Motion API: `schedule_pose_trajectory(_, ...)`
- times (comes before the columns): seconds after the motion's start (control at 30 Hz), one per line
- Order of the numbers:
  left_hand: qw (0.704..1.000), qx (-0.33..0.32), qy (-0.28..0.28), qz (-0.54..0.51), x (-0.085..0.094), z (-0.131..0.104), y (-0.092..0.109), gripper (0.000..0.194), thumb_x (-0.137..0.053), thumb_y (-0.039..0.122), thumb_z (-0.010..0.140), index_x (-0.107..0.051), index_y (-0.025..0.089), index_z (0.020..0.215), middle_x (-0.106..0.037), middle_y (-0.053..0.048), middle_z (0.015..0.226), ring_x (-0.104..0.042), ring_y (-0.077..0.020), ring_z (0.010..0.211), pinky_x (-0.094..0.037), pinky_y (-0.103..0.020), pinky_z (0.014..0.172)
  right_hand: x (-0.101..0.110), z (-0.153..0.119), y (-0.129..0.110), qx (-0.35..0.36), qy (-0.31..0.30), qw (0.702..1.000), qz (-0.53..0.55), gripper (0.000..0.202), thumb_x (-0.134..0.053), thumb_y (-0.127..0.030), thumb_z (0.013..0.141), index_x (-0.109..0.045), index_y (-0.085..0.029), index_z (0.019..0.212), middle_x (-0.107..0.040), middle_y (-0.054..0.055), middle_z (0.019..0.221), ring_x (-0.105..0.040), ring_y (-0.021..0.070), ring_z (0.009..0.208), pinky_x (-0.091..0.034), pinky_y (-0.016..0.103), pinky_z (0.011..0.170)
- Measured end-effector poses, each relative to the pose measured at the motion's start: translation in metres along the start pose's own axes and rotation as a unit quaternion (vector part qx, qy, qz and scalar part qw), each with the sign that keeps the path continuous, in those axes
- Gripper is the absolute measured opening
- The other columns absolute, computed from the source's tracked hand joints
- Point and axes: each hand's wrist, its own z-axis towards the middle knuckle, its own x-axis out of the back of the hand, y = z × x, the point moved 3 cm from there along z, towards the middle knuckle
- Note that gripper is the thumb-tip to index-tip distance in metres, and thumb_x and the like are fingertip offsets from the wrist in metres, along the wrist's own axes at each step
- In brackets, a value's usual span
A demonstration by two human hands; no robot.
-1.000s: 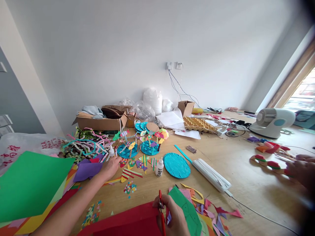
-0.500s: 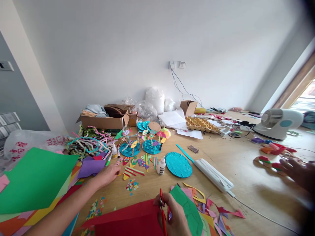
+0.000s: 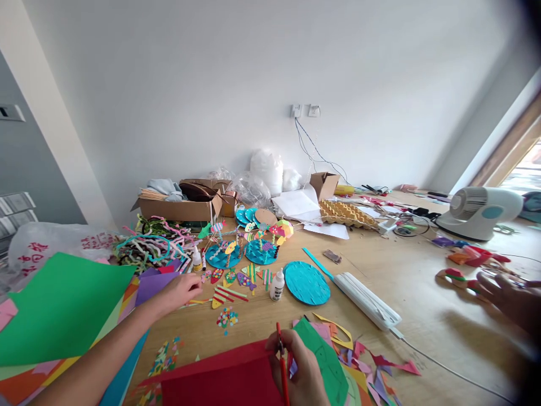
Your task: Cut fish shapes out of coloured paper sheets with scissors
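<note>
My right hand [image 3: 302, 366] grips a pair of red-handled scissors [image 3: 284, 375], held over the right end of a sheet of red paper [image 3: 220, 378]. A green paper sheet with pencil lines [image 3: 323, 361] lies just beyond that hand. My left hand [image 3: 183, 290] is over the table with curled fingers; whatever is in them is hidden. Beside it are purple paper [image 3: 154, 285] and several decorated paper fish [image 3: 246, 280]. Striped paper strips [image 3: 230, 293] and a white glue bottle [image 3: 277, 286] are to its right, with small coloured dots [image 3: 227, 317] in front.
A textured blue disc [image 3: 306, 283] and a white power strip [image 3: 366, 301] lie to the right. Another person's hand [image 3: 509, 296] is at the far right, near a white fan [image 3: 482, 211]. Green paper [image 3: 67, 310] covers the left; paper scraps [image 3: 380, 366] lie front right.
My left hand has drawn back left and slightly up, away from the paper fish. My right hand has barely shifted with the scissors, which now point more upright.
</note>
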Motion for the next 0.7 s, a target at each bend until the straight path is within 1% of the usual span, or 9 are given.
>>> schedule_pose_trajectory(0.1,0.993,0.004,-0.007,-0.116,0.013,-0.012,0.008,0.03,-0.05,0.043,0.086,-0.057,0.017,0.071,-0.059,-0.001,0.073,-0.059,-0.0194,0.078,-0.046,-0.034,0.075,0.006,0.006,-0.004,-0.092,0.076,0.986,0.113,0.006,-0.06,-0.023,0.078,-0.055,-0.02,0.077,-0.059,0.001,0.071,-0.056,0.0168,0.064,-0.045,0.026,0.06)
schedule_pose_trajectory(0.17,0.979,0.005,-0.036,-0.201,0.018,-0.026,0.013,0.036,-0.044,0.05,0.087,-0.06,0.017,0.088,-0.065,-0.005,0.088,-0.063,-0.0224,0.088,-0.048,-0.034,0.078,0.013,0.009,-0.006,-0.147,0.13,0.962,0.188,0.015,-0.065,-0.031,0.075,-0.056,-0.02,0.077,-0.059,0.001,0.072,-0.056,0.0176,0.065,-0.046,0.027,0.06)
schedule_pose_trajectory(0.27,0.946,0.007,-0.098,-0.309,0.018,-0.049,0.016,0.058,-0.033,0.063,0.086,-0.057,0.018,0.113,-0.066,-0.014,0.11,-0.064,-0.0273,0.101,-0.049,-0.039,0.084,0.022,0.011,-0.008,-0.205,0.174,0.933,0.24,0.022,-0.068,-0.036,0.072,-0.056,-0.02,0.08,-0.058,0.0,0.072,-0.055,0.0178,0.066,-0.045,0.027,0.061)
schedule_pose_trajectory(0.37,0.876,-0.015,-0.179,-0.447,0.008,-0.071,0.027,0.077,-0.047,0.077,0.069,-0.058,0.023,0.123,-0.064,-0.014,0.12,-0.059,-0.0337,0.112,-0.046,-0.045,0.092,0.029,0.011,-0.006,-0.253,0.212,0.899,0.288,0.02,-0.069,-0.032,0.069,-0.057,-0.02,0.079,-0.058,-0.001,0.071,-0.052,0.0165,0.066,-0.042,0.026,0.062)
schedule_pose_trajectory(0.43,0.852,-0.042,-0.219,-0.473,0.0,-0.083,0.042,0.092,-0.06,0.08,0.052,-0.053,0.032,0.131,-0.057,-0.009,0.133,-0.048,-0.0364,0.124,-0.041,-0.046,0.098,0.032,0.012,-0.005,-0.254,0.232,0.885,0.315,0.019,-0.069,-0.031,0.068,-0.056,-0.02,0.078,-0.059,-0.001,0.072,-0.051,0.016,0.066,-0.042,0.026,0.062)
schedule_pose_trajectory(0.5,0.868,-0.068,-0.254,-0.421,-0.012,-0.095,0.062,0.107,-0.071,0.076,0.04,-0.044,0.039,0.137,-0.049,-0.004,0.143,-0.037,-0.0367,0.133,-0.035,-0.045,0.104,0.032,0.013,-0.004,-0.246,0.241,0.88,0.326,0.02,-0.068,-0.03,0.067,-0.055,-0.02,0.078,-0.058,-0.001,0.071,-0.05,0.0156,0.065,-0.042,0.026,0.062)
schedule_pose_trajectory(0.57,0.901,-0.074,-0.249,-0.348,-0.025,-0.105,0.081,0.106,-0.077,0.065,0.048,-0.036,0.038,0.142,-0.043,-0.001,0.148,-0.035,-0.0352,0.135,-0.028,-0.044,0.11,0.032,0.013,-0.004,-0.239,0.247,0.881,0.326,0.02,-0.068,-0.031,0.067,-0.054,-0.021,0.078,-0.057,-0.002,0.069,-0.049,0.0149,0.063,-0.041,0.026,0.06)
schedule_pose_trajectory(0.63,0.944,-0.035,-0.167,-0.282,-0.036,-0.109,0.089,0.092,-0.075,0.058,0.059,-0.037,0.039,0.141,-0.045,0.001,0.147,-0.04,-0.034,0.132,-0.029,-0.044,0.11,0.031,0.013,-0.005,-0.234,0.251,0.882,0.322,0.02,-0.068,-0.032,0.068,-0.054,-0.021,0.078,-0.056,-0.003,0.069,-0.049,0.0144,0.063,-0.041,0.025,0.06)
schedule_pose_trajectory(0.7,0.966,0.017,-0.093,-0.239,-0.044,-0.112,0.086,0.066,-0.068,0.057,0.067,-0.057,0.036,0.128,-0.059,0.001,0.134,-0.048,-0.0343,0.125,-0.033,-0.044,0.108,0.033,0.015,-0.006,-0.227,0.25,0.887,0.315,0.02,-0.069,-0.032,0.068,-0.054,-0.021,0.078,-0.056,-0.003,0.07,-0.05,0.0144,0.064,-0.041,0.025,0.06)
